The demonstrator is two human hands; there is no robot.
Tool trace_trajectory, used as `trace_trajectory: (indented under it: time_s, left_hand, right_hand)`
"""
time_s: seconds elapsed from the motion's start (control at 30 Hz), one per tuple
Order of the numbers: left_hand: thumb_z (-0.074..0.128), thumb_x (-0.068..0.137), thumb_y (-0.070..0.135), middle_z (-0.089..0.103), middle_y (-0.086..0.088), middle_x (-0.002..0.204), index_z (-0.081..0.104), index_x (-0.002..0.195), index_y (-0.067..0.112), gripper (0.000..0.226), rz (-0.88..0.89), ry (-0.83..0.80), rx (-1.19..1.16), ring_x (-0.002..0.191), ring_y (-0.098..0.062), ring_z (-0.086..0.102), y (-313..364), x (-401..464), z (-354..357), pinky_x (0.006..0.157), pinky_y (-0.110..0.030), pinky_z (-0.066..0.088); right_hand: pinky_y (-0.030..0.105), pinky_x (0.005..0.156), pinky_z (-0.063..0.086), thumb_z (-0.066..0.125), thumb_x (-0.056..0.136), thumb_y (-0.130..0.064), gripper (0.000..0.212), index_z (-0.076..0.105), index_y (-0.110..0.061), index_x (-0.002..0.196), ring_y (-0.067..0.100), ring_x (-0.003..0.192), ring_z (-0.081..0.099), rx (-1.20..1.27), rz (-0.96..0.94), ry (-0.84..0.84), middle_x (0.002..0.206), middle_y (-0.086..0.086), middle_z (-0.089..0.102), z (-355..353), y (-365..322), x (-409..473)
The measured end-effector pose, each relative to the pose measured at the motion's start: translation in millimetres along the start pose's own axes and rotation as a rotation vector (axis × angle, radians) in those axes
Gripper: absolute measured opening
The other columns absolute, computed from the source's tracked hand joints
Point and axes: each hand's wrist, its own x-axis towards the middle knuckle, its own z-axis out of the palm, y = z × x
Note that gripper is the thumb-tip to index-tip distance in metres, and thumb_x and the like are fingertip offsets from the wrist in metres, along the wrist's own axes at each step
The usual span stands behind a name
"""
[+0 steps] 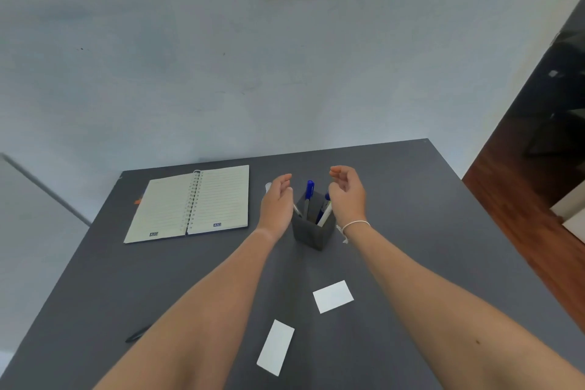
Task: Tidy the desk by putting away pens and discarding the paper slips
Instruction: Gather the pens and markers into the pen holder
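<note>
A dark grey pen holder (313, 233) stands mid-desk with several pens in it, one with a blue cap (309, 189). My left hand (276, 203) hovers just left of the holder and my right hand (347, 195) just right of it, both with fingers loosely curled and holding nothing. Two white paper slips lie nearer me: one (333, 296) between my forearms, another (276, 347) closer to the front edge. A black pen (137, 334) lies at the left, partly hidden by my left forearm.
An open spiral notebook (190, 204) lies at the back left of the grey desk (427, 231). A small white object (268, 187) peeks out behind my left hand. The desk's right edge drops to a wooden floor (519, 222).
</note>
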Motion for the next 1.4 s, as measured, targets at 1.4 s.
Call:
trace_trajectory:
  time_s: [1.4]
  left_hand:
    - [0.049,0.089,0.016,0.057,-0.006,0.126,0.053,0.126,0.018,0.037,0.019,-0.227,0.740,0.119,-0.024,0.050,-198.6,-132.2,-249.3,0.102,-0.036,0.041]
  right_hand:
    - [0.028,0.111,0.028,0.048,0.088,-0.011,0.039,0.056,-0.019,0.126,0.020,0.130,0.039,-0.950,-0.163,-0.484,0.138,0.003,0.049,143.0,124.4,-242.0]
